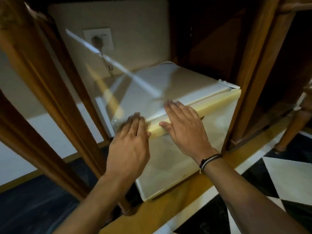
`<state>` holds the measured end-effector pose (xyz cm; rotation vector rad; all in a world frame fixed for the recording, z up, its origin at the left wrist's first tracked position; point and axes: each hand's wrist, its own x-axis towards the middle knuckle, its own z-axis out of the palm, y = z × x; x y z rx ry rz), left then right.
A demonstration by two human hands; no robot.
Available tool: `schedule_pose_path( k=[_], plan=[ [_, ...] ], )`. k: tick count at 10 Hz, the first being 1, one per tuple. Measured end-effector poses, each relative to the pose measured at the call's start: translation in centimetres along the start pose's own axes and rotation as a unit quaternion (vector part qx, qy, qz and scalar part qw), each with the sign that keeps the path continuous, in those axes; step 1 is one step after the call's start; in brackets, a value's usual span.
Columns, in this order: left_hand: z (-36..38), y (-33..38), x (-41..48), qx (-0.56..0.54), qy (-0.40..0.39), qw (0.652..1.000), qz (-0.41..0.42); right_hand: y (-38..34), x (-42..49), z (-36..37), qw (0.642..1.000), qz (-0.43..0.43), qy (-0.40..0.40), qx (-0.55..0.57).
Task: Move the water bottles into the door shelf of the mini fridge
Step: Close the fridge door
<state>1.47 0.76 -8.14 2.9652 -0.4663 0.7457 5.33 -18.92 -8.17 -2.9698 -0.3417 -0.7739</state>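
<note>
**Both hands flat on closed mini fridge, no bottles in frame**

Small white box-shaped mini fridge [170, 92] sits mid-frame inside a dark brown wooden cabinet frame [50, 92], door shut, yellowed plastic strip [217, 100] running along the door's top edge. Water bottles: can't see any in this view, so can't tell where they are.

Left hand [130, 146] at centre frame, fingers extended and together, palm down, fingertips on the fridge's front left top corner; gripping nothing. Right hand [184, 125] just right of it, also spread flat, palm over the yellowed strip, fingertips reaching onto the fridge top; holding nothing. Black-and-white cord bracelet [209, 161] on the right wrist.

White wall socket with a dark plug [98, 39] upper left of centre, cable dropping behind the fridge. Black-and-white diamond tile floor [278, 179] lower right. Some motion blur
</note>
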Motion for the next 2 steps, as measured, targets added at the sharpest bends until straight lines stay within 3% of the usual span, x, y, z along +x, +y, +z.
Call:
schedule_pose_path(
  k=[1,2],
  plan=[
    [0.2,0.2,1.0,0.024,0.036,0.999,-0.007,0.4,1.4,-1.6,0.997,0.004,-0.079,0.025],
    [-0.9,0.9,0.8,0.006,-0.013,0.999,-0.031,0.0,1.0,-3.6,0.990,0.008,-0.127,0.056]
  ],
)
